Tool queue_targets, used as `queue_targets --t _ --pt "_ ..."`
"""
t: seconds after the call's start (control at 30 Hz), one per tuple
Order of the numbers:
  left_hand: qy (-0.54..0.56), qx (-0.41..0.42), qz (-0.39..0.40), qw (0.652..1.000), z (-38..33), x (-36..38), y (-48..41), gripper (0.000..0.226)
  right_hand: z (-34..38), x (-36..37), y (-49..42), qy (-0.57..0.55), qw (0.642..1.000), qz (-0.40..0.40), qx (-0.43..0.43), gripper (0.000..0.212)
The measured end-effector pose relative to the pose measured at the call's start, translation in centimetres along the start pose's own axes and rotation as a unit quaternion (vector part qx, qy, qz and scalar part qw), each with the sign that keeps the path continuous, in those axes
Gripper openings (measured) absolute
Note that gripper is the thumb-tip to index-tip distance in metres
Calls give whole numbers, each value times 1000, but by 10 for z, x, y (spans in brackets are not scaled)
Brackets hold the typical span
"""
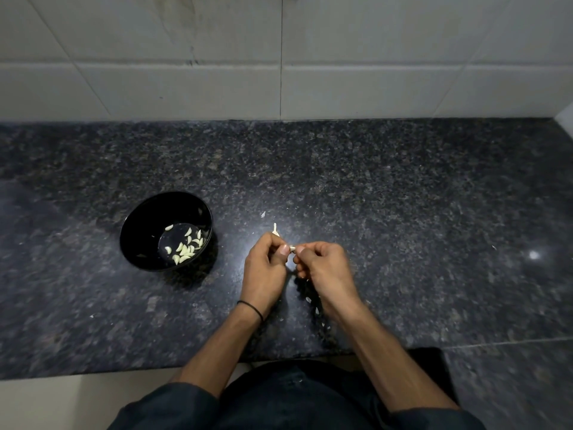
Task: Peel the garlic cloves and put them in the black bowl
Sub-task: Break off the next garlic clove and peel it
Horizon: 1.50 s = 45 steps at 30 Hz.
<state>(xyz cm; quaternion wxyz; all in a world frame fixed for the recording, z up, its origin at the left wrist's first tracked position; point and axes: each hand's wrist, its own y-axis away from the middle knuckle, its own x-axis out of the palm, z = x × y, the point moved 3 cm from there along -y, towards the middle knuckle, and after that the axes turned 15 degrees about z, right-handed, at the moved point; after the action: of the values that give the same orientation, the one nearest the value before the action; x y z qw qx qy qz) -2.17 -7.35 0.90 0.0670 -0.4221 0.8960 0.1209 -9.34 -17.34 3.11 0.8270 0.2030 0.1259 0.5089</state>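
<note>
The left hand (266, 268) and right hand (324, 266) meet thumb to thumb, both pinching one small garlic clove (292, 248) between their curled fingertips, held above the tabletop (403, 197). Only a pale, off-white sliver of the clove shows between the thumbs. A thin black band (251, 309) circles the left wrist. Just beyond the left hand's knuckles a dry, papery stem piece (274, 228) pokes up. Pale scraps (312, 305) lie under the right wrist. Well to the left stands the black bowl (136, 214), holding many peeled cloves (185, 249), glossy and yellowish-white.
</note>
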Motion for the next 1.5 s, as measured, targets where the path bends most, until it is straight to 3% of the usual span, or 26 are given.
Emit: queue_targets --t 0.3,0.5,0.73,1.07,1.17,1.27,1.33,1.5 --pt "-128 67 -18 989 -15 0 6 11 -1 0 0 150 987 -49 -3 16" --pt "69 -94 -7 993 5 6 -3 13 2 1 2 190 979 -78 -17 16" --pt "238 -128 36 962 4 14 0 21 -2 -2 -1 97 993 -64 -12 13" --pt "317 -154 67 934 0 10 -3 18 -8 -4 -7 91 995 -8 -26 13" --pt "373 -195 90 902 5 13 -7 19 -9 -3 -6 86 996 5 -38 14" --pt "456 -231 122 851 7 18 -8 23 -10 2 -4 -8 999 41 -23 17" --pt "475 -241 133 836 8 19 -7 23 -10 2 -3 -52 997 54 -7 19" --pt "416 -239 112 870 16 17 -7 24 -11 -2 -3 -4 999 40 -10 18"
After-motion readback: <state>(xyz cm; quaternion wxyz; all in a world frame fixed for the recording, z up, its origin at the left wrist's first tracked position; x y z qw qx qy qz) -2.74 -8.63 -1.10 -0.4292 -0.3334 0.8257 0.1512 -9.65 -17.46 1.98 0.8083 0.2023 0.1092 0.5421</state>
